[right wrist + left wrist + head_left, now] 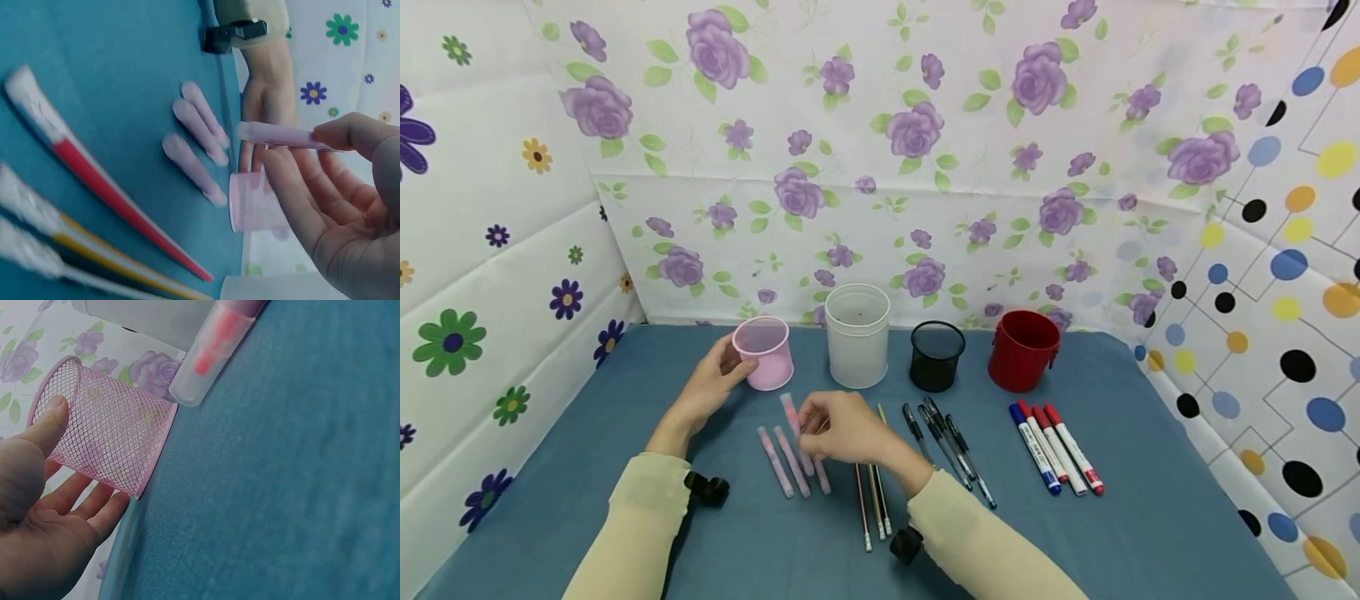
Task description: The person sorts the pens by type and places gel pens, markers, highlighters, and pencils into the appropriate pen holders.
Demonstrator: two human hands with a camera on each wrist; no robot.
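Note:
In the head view, my left hand holds the pink mesh pen cup by its left side, thumb near the rim. The left wrist view shows the thumb on the mesh and the fingers along its other side. My right hand pinches a pink highlighter between thumb and fingers, raised above the cloth. The right wrist view shows this held highlighter clearly. Below it, three similar pink highlighters lie side by side on the cloth, in front of the pink cup.
A white cup, a black mesh cup and a red cup stand rightward along the back. Pencils, black pens and blue and red markers lie in front. Patterned cloth hangs behind.

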